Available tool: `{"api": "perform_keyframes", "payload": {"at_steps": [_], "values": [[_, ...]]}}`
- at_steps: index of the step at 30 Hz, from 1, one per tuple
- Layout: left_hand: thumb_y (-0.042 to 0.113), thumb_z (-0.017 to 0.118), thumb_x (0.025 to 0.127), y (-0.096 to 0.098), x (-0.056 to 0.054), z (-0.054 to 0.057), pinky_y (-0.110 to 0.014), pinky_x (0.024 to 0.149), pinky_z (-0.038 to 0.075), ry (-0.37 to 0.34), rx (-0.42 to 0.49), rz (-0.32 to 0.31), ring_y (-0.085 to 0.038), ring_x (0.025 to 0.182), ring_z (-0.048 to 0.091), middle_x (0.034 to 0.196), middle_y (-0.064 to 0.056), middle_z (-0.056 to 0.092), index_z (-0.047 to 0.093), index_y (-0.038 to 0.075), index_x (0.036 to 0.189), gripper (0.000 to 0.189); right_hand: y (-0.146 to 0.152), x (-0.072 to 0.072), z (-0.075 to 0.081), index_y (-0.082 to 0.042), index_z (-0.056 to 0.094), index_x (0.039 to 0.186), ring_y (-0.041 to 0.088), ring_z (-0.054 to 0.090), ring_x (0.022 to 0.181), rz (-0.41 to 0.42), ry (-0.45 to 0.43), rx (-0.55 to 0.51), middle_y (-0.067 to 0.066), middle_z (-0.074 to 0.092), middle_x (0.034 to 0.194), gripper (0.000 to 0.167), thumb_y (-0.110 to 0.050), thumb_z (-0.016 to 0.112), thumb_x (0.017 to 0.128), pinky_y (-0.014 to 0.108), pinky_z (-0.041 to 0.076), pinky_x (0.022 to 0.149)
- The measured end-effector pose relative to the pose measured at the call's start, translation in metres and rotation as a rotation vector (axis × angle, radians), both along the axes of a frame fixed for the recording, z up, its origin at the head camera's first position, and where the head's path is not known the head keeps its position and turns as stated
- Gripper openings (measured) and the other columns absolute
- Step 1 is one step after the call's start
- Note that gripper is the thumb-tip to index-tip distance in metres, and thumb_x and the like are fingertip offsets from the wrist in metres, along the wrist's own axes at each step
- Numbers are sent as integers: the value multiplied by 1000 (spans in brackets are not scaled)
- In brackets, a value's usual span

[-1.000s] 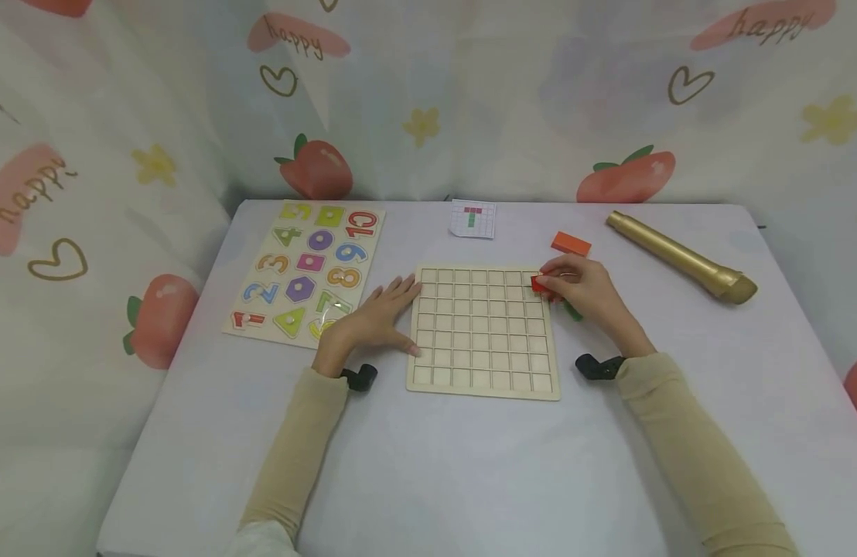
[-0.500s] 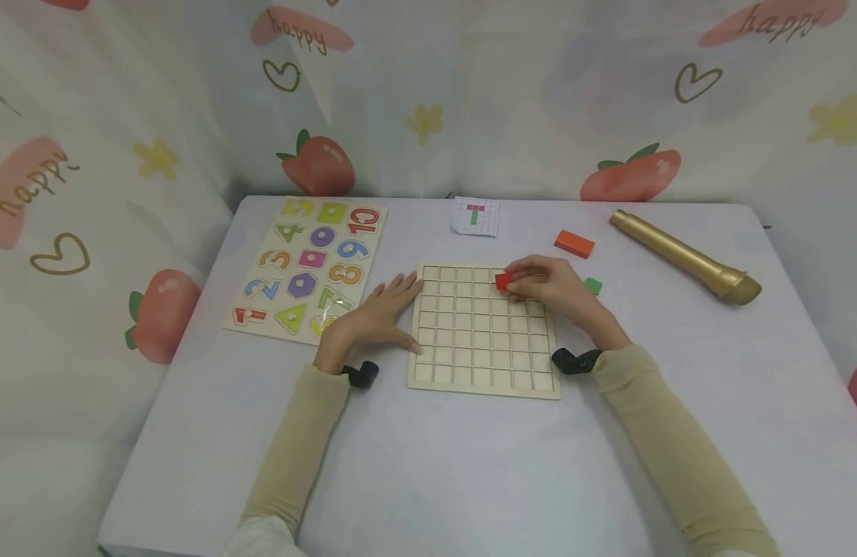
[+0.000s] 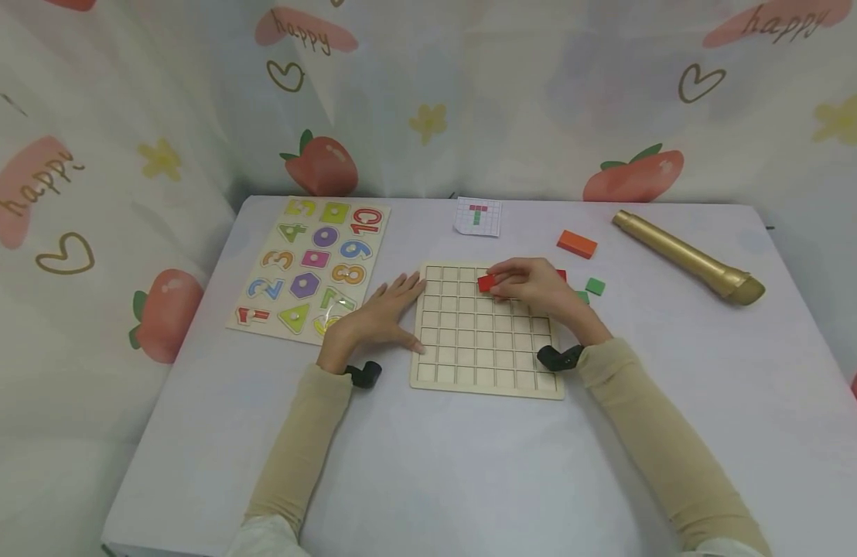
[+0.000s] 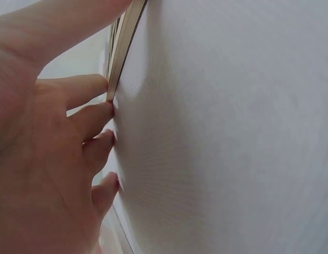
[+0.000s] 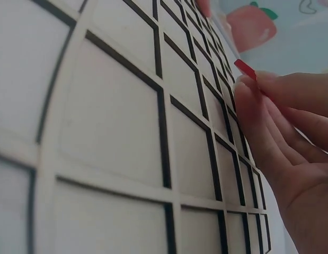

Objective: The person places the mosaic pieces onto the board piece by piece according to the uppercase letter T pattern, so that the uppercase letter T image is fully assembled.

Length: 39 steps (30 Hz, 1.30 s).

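Observation:
A pale wooden grid board [image 3: 463,340] lies on the table in the head view. Between thumb and fingertips my right hand [image 3: 533,285] pinches a small red square tile [image 3: 486,284], held over the board's top row. The right wrist view shows the red tile [image 5: 245,69] at the fingertips, close above the grid [image 5: 111,106]. My left hand [image 3: 378,317] rests at the board's left edge, fingers spread and thumb touching the rim. In the left wrist view its fingertips [image 4: 103,143] are set along the board's edge [image 4: 121,53].
Right of the board lie green tiles [image 3: 595,286] and a red tile [image 3: 561,275], partly behind the right hand. An orange block [image 3: 577,244] and a gold tube [image 3: 686,255] are farther right. A pattern card [image 3: 478,217] is at the back; a number puzzle board [image 3: 305,263] lies left.
My right hand has carried the red tile leftward from the board's top right corner to about the middle of the top row. The green tiles came into sight. My left hand stayed put.

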<state>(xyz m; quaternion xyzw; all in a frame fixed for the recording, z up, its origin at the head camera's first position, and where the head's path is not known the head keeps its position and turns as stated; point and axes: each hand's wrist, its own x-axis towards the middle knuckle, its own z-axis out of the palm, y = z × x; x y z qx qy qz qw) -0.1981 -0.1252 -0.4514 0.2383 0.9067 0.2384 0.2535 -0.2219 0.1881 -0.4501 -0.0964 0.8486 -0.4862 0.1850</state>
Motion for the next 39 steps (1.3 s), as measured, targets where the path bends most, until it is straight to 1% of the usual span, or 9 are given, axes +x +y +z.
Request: {"api": "perform_keyframes", "payload": {"at_steps": [6,11,14,17,20,26,31,39], "values": [[44,90,76,0,0,0,-46,132,-5,9,0,1,-24,161,-7,175,-4,-1,13,13,167,123,-9,0,1,-5,69,130,25,70,99,6,47,59,15,73,114,39,-19,76,94,20,53,86],[44,89,77,0,0,0,-45,132,-6,-5,-3,6,-23,161,-8,175,-3,-1,13,14,167,122,-17,-2,2,-5,71,128,25,68,99,30,83,97,15,74,112,38,-19,77,93,28,54,89],[44,89,77,1,0,1,-44,132,-6,-13,-5,8,-22,161,-8,175,-2,-2,12,14,167,122,-23,-3,2,-5,71,127,25,67,100,43,80,117,14,74,112,37,-21,77,94,34,54,92],[44,89,78,1,0,2,-43,132,-6,-15,-8,9,-22,161,-8,175,-2,-2,12,14,167,122,-27,-5,2,-7,72,126,25,66,100,48,74,135,12,74,110,36,-22,76,94,36,54,93],[44,89,78,2,0,3,-43,132,-7,-16,-12,11,-21,161,-8,175,-2,-2,12,15,167,121,-30,-6,0,-8,73,125,25,64,98,49,75,147,11,73,108,35,-22,76,94,36,54,91],[44,88,78,2,0,4,-43,132,-7,-17,-19,12,-21,161,-8,175,-2,-2,12,15,167,121,-35,-7,-1,-5,73,123,25,63,95,57,112,177,11,73,105,33,-19,76,94,34,52,85],[45,89,77,2,-1,5,-43,132,-5,-17,-20,12,-22,161,-8,175,-2,-2,12,14,167,122,-37,-7,-1,-5,73,123,25,63,93,50,127,197,11,73,104,32,-18,75,94,34,53,85],[44,88,79,1,-8,6,-42,132,-4,-32,-24,10,-23,161,-8,175,-4,-2,10,13,167,121,-42,-10,1,-4,74,123,26,62,94,41,149,187,12,73,104,32,-17,76,94,36,53,86]]}}
